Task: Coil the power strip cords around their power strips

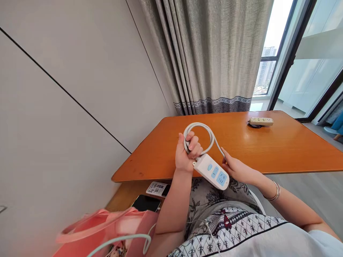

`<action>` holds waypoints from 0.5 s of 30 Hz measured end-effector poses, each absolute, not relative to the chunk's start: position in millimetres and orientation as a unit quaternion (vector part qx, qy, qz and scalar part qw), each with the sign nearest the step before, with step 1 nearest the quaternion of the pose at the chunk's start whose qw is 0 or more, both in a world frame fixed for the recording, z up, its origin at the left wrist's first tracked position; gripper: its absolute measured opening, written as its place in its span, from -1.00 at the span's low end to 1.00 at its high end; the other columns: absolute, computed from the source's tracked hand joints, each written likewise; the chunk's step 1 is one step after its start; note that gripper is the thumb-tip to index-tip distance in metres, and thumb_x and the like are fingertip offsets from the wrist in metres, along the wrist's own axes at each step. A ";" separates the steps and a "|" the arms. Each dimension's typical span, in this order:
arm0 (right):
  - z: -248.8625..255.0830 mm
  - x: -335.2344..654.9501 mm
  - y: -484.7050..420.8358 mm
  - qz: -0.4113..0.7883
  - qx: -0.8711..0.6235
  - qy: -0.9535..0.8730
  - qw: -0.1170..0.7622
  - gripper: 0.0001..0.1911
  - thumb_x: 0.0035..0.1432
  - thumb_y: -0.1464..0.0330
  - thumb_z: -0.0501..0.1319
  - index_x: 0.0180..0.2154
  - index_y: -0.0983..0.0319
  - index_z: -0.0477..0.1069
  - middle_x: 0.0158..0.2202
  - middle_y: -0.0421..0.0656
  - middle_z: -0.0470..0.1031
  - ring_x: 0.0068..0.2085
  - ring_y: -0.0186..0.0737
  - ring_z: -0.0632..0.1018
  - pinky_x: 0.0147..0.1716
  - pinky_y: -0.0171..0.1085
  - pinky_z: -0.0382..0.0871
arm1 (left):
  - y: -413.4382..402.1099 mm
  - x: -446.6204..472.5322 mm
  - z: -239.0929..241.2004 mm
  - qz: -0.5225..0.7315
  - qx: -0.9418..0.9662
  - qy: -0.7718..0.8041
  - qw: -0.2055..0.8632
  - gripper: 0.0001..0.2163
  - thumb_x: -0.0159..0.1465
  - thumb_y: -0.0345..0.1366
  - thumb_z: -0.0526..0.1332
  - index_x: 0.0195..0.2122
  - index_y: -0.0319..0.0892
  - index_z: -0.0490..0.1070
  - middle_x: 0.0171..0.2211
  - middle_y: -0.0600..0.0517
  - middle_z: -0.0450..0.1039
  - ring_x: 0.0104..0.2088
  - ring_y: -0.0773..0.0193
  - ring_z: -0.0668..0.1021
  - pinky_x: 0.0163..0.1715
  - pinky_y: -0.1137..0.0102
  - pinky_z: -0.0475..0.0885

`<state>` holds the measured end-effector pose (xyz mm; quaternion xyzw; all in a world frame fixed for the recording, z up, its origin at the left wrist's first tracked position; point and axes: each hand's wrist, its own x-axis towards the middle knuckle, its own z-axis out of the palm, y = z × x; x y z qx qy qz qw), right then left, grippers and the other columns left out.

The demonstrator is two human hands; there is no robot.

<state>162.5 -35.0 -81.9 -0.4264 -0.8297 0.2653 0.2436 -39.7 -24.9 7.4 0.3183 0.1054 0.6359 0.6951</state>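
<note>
My left hand [190, 148] is closed round the looped white cord of a power strip, just above the near edge of the table. The white power strip [211, 171] hangs tilted below that fist, its light-blue switch and sockets facing up. From the fist the cord [199, 124] makes a round coil and runs down to the right. There my right hand [232, 164] pinches the cord between thumb and fingers, close beside the strip's right end. Part of the cord inside the left fist is hidden.
An orange-brown wooden table [150, 150] spans the front. Far right on it lies a beige power strip [260, 121] with a dark cord. At lower left are a pink bag [107, 228], a black phone [146, 203] and a labelled white box [157, 189]. A curtain [214, 53] hangs behind.
</note>
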 end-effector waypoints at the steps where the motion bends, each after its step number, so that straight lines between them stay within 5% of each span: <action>1: -87.9 164.6 -38.8 0.229 -0.440 -0.841 0.216 -0.27 0.32 0.43 -0.06 0.43 0.37 -0.29 -0.16 0.00 0.50 -0.26 -0.16 0.51 -0.20 -0.15 0.42 | -21.2 -39.9 8.2 0.654 0.313 0.115 0.680 -0.61 0.46 -0.02 -0.03 -0.46 -0.13 0.05 -0.68 0.25 0.13 -0.81 0.56 -0.04 -0.77 0.59 0.00; 4: -91.5 168.7 -49.3 0.090 -0.503 -0.845 0.159 -0.21 0.29 0.49 -0.09 0.44 0.40 -0.42 -0.02 0.16 0.46 -0.26 -0.10 0.55 -0.29 -0.17 0.44 | -10.9 -37.0 5.8 0.687 0.325 0.148 0.633 -0.59 0.42 0.02 0.05 -0.47 -0.13 0.06 -0.66 0.21 0.27 -0.82 0.57 0.02 -0.77 0.58 -0.02; 11: -32.0 166.0 -66.7 -0.078 -0.464 -0.882 0.035 -0.39 0.30 0.52 -0.02 0.36 0.37 0.08 -0.24 0.00 0.54 -0.43 -0.27 0.52 -0.55 -0.31 0.11 | -5.7 -22.5 -9.0 0.662 0.509 0.134 0.533 -0.48 0.15 0.16 0.33 -0.50 -0.14 0.12 -0.59 0.06 0.51 -0.81 0.54 0.19 -0.77 0.56 0.03; 15: -13.7 165.2 -67.5 -0.123 -0.399 -0.907 0.051 -0.54 0.31 0.50 0.03 0.21 0.39 0.30 -0.39 -0.10 0.49 -0.54 -0.33 0.39 -0.58 -0.24 -0.10 | -9.1 -20.1 -11.5 0.635 0.545 0.149 0.527 -0.51 0.17 0.19 0.29 -0.45 -0.14 0.18 -0.50 -0.01 0.60 -0.68 0.37 0.49 -0.65 0.52 0.33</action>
